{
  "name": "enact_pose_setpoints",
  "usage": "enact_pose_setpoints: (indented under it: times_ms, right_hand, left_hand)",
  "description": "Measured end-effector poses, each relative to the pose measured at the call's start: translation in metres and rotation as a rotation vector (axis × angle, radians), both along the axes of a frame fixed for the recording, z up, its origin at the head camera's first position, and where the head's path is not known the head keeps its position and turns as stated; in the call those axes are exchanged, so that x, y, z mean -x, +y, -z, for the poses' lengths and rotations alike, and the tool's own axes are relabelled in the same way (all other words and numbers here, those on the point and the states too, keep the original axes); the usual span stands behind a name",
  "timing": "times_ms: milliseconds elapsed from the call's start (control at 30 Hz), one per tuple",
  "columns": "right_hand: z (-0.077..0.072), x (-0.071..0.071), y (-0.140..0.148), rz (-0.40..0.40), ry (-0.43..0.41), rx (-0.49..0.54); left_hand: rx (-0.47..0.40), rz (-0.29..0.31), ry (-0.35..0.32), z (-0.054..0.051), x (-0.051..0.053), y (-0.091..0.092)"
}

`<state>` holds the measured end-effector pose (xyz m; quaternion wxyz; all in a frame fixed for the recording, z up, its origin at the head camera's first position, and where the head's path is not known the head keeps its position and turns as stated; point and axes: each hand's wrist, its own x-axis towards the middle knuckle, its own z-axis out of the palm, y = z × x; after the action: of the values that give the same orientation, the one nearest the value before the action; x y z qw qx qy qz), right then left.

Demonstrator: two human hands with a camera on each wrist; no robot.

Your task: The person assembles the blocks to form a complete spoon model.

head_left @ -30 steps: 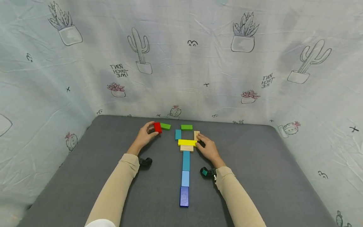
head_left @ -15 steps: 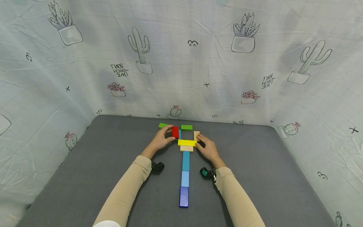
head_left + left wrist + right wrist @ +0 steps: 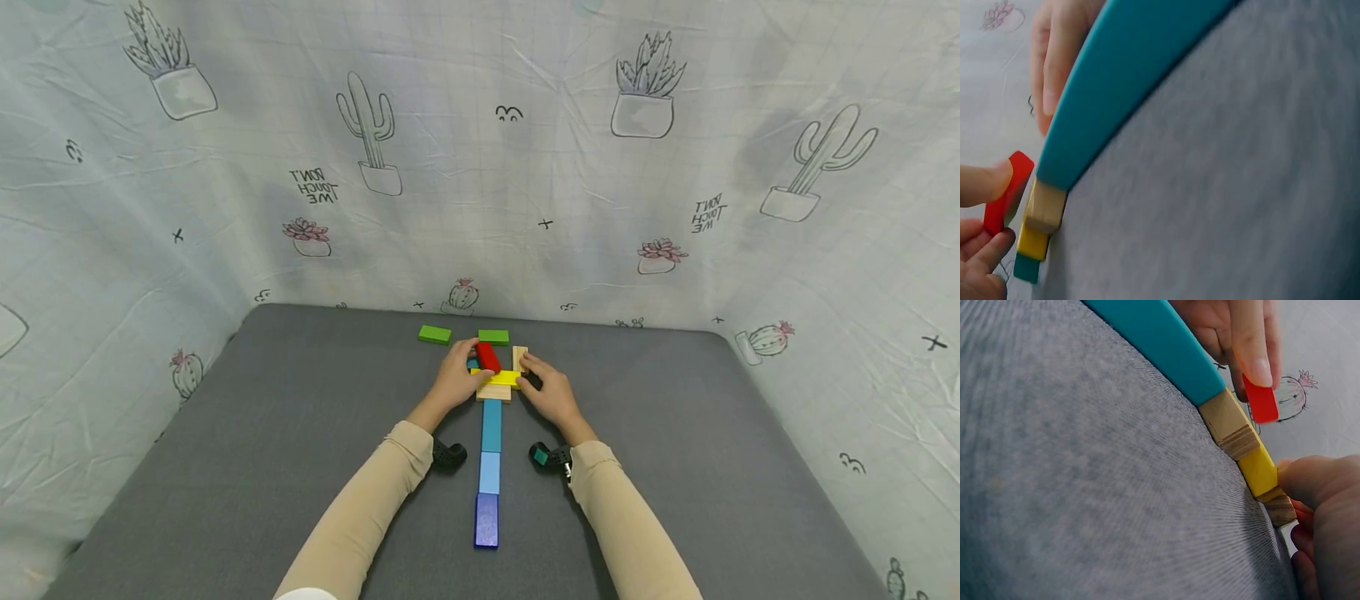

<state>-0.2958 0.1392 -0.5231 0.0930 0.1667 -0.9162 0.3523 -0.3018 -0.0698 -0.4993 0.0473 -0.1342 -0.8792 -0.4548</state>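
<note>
In the head view my left hand (image 3: pixel 456 379) pinches a red block (image 3: pixel 488 357) between thumb and fingers. The block is tilted and held above the table, over the far end of a row of blocks. My right hand (image 3: pixel 553 392) touches that row from the right. Its thumb is at the end of a yellow block (image 3: pixel 1258 472), and its fingers lie beside a plain wooden block (image 3: pixel 519 357). Another wooden block (image 3: pixel 493 392) lies against the yellow one's near side. A teal block (image 3: pixel 472 364) at the far left is partly hidden by my left hand.
Two green blocks (image 3: pixel 435 334) (image 3: pixel 493 337) lie near the grey table's (image 3: pixel 637 500) far edge. Toward me run a long teal block (image 3: pixel 492 425), a light blue block (image 3: pixel 490 472) and a dark blue block (image 3: pixel 487 521). A patterned cloth (image 3: pixel 480 167) hangs behind.
My left hand has carried the red block rightward, from beside the left green block to above the yellow block. My right hand has stayed in place.
</note>
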Motion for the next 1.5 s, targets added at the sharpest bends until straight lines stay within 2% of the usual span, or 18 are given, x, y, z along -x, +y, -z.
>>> enact_pose_setpoints:
  times_ms: [167, 400, 500, 633, 800, 900, 1233, 1500]
  right_hand:
    - [0.0, -0.001, 0.0, 0.0, -0.002, 0.005]
    - [-0.001, -0.001, -0.001, 0.001, 0.0, -0.008]
    - [0.0, 0.0, -0.001, -0.001, -0.001, -0.004]
    - [0.0, 0.0, -0.001, -0.003, 0.001, 0.004]
    - [0.0, 0.0, -0.001, 0.002, -0.015, -0.005]
    - [0.001, 0.0, -0.001, 0.005, -0.025, -0.01]
    - [0.002, 0.001, -0.002, 0.003, -0.025, -0.001]
    - [0.0, 0.0, -0.001, 0.001, -0.009, 0.003]
  left_hand:
    - [0.013, 0.014, 0.016, -0.002, -0.001, 0.006]
    - [0.051, 0.065, -0.043, -0.002, 0.009, -0.005]
    - [0.067, 0.118, -0.069, -0.005, 0.014, -0.012]
    - [0.149, 0.207, -0.102, -0.011, 0.021, -0.019]
    - [0.236, 0.315, -0.146, -0.019, 0.031, -0.022]
    - [0.26, 0.351, -0.181, -0.022, 0.034, -0.021]
    - [0.326, 0.378, -0.245, -0.022, 0.036, -0.018]
    - [0.321, 0.371, -0.227, -0.021, 0.032, -0.015]
